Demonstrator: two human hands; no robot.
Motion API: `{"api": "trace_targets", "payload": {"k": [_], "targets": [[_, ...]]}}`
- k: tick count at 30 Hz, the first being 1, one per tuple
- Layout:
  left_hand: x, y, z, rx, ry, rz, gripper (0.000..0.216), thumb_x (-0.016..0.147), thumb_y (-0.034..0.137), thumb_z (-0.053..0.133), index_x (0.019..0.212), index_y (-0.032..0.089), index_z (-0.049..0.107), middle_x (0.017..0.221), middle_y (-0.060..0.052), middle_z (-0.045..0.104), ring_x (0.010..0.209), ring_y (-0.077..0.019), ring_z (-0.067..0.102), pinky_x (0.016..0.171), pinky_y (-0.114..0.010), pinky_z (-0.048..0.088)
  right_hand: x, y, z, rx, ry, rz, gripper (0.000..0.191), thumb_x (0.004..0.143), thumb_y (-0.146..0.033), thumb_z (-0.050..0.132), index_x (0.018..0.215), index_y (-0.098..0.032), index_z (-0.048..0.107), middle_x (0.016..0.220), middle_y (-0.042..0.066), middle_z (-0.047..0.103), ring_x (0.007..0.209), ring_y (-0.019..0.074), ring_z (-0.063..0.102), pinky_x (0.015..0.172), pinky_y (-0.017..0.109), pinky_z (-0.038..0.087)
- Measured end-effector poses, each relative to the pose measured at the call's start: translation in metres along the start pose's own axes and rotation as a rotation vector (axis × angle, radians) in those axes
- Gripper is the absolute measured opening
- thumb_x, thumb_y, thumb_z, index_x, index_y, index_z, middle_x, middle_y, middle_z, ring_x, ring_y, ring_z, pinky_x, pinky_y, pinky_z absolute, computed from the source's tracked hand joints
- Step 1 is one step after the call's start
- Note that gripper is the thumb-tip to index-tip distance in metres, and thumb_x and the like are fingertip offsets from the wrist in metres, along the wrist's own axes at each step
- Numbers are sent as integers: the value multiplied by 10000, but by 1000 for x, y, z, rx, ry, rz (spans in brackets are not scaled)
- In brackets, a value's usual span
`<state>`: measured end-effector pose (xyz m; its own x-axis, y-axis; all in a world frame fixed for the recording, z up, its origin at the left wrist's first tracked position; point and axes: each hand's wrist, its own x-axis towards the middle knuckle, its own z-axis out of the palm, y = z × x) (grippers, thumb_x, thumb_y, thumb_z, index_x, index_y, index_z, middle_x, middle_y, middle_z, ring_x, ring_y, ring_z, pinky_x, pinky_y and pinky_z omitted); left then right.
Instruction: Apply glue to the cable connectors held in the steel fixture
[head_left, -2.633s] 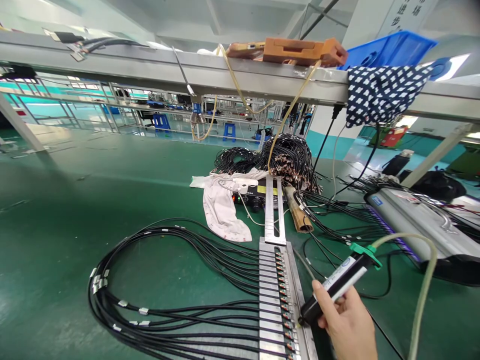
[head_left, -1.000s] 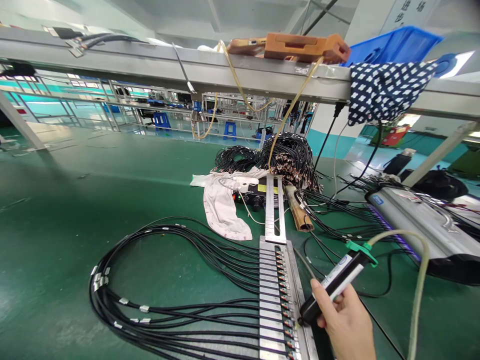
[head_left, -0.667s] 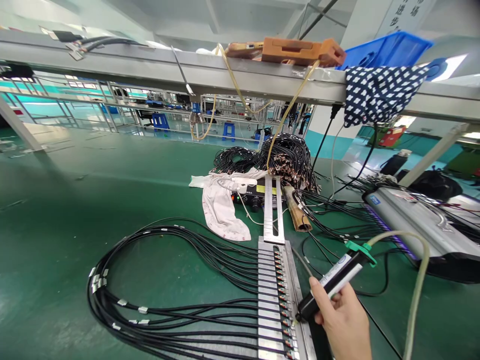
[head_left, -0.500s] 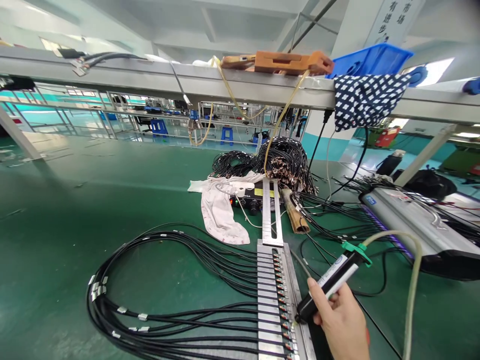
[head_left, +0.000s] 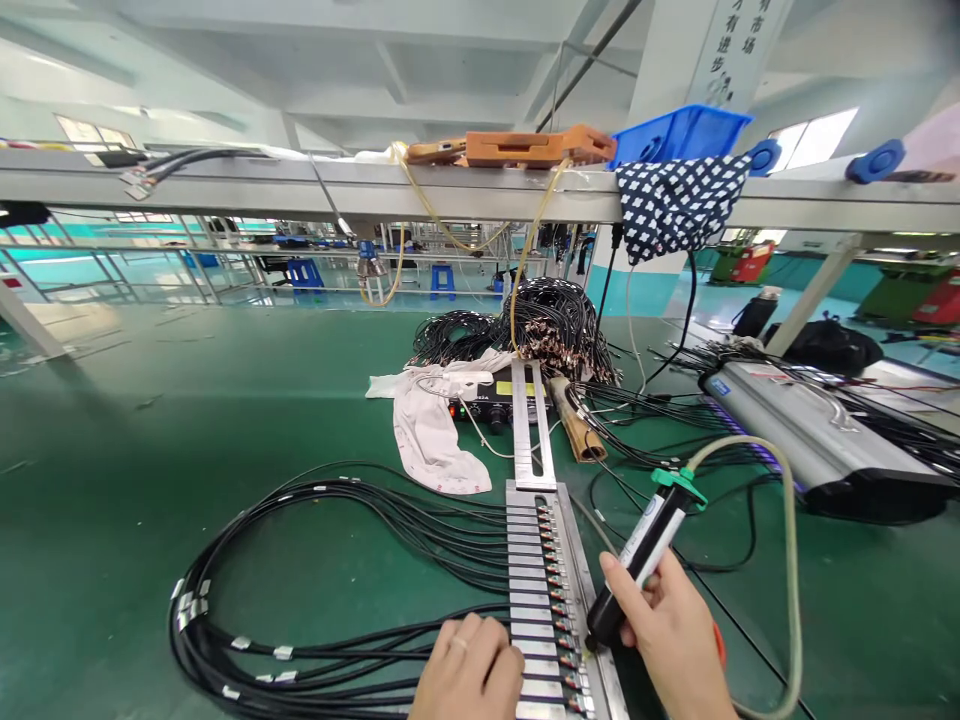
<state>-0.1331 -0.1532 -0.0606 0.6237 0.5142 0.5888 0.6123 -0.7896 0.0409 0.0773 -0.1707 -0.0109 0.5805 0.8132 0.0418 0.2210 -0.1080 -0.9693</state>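
My right hand (head_left: 675, 640) is closed around a black dispensing syringe (head_left: 637, 555) with a green cap and a pale hose. Its tip rests at the right edge of a metal fixture (head_left: 534, 580) that clamps a row of black cables (head_left: 322, 560) with small connector ends. My left hand (head_left: 469, 675) lies on the cables and the fixture's left side near the bottom edge, its fingers curled down flat; I see nothing gripped in it.
White cloth (head_left: 427, 430), a black control box (head_left: 487, 405) and coiled cable bundles (head_left: 540, 325) lie beyond the fixture on the green mat. A grey machine (head_left: 810, 440) sits at right. An overhead shelf (head_left: 420, 190) carries a blue bin (head_left: 675, 135) and dotted cloth (head_left: 675, 205).
My left hand has come into view and landed on the cables beside the fixture. The view tilted up a little. My right hand keeps the syringe at the fixture's right edge.
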Motion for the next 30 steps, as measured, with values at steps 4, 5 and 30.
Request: {"api": "trace_targets", "payload": {"k": [4, 5, 30], "targets": [[-6, -3, 14, -38, 75, -33, 285, 972, 113, 269, 819, 181, 500, 786, -30, 505, 710, -204, 435, 688, -355, 321, 1, 0, 1, 1, 5, 10, 460, 683, -658, 631, 747, -241, 449, 472, -78, 457, 367, 133, 453, 357, 237, 348], [-6, -3, 16, -47, 105, -24, 295, 974, 119, 257, 813, 181, 497, 785, -32, 499, 703, -204, 425, 684, -357, 311, 1, 0, 1, 1, -1, 7, 457, 689, -654, 632, 756, -240, 451, 475, -78, 458, 371, 132, 454, 358, 234, 346], [-5, -5, 18, -45, 114, -6, 330, 958, 107, 253, 782, 173, 524, 768, -41, 489, 699, -206, 417, 683, -365, 339, -2, 2, -1, -35, -57, 6, 423, 710, -610, 648, 796, -229, 486, 491, -69, 490, 380, 132, 457, 357, 232, 344]]}}
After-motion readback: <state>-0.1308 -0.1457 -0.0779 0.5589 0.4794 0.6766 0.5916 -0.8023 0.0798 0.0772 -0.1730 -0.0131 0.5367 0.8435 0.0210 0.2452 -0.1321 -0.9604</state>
